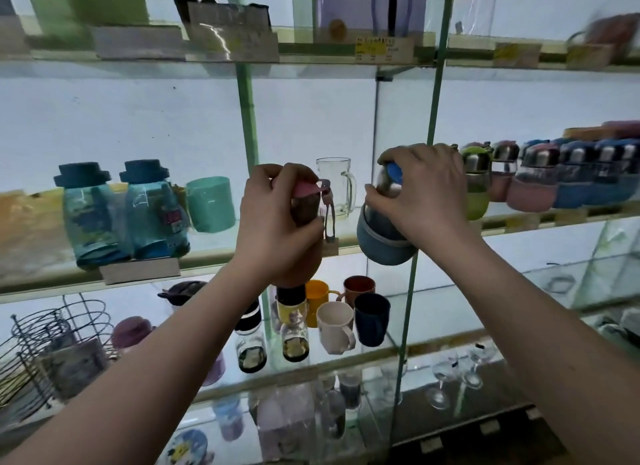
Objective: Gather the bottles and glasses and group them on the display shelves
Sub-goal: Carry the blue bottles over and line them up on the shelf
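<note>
Now blue btl (381, 239) under R grip (426, 194)

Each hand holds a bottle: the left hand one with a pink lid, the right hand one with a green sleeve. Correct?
Not quite. The head view shows the right hand holding a bottle with a blue sleeve; the left hand does hold the pink-lidded bottle.

Shop, prob. housewares: glass display shelves w/ green metal frame (247, 118), yellow paper price tags (372, 49) on the edge above the fingers (415, 153), row of near-identical sleeved glass bottles (540, 180) to their right, coloured plastic mugs (334, 321) below.
</note>
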A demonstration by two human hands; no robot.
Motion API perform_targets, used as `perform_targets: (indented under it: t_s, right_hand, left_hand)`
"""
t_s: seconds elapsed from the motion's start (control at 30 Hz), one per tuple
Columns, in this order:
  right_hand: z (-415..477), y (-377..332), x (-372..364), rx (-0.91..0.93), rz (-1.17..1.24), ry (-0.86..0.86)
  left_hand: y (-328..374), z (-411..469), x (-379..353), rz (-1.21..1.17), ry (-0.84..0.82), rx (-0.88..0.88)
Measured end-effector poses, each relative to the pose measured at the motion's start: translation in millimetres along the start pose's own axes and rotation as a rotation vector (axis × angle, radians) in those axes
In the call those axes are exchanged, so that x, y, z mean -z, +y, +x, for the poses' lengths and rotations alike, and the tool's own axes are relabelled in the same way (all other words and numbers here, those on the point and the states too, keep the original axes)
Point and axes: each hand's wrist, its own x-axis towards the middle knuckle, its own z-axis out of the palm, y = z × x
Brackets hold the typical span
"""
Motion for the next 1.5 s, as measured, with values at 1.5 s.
perform_targets:
  t_s: [1.5]
  right_hand:
    - [-74.4,412.4,123.7,-0.117,0.024,0.012]
  left_hand:
    - [311.6,8.7,-318.1,-0.230,-0.162,0.065]
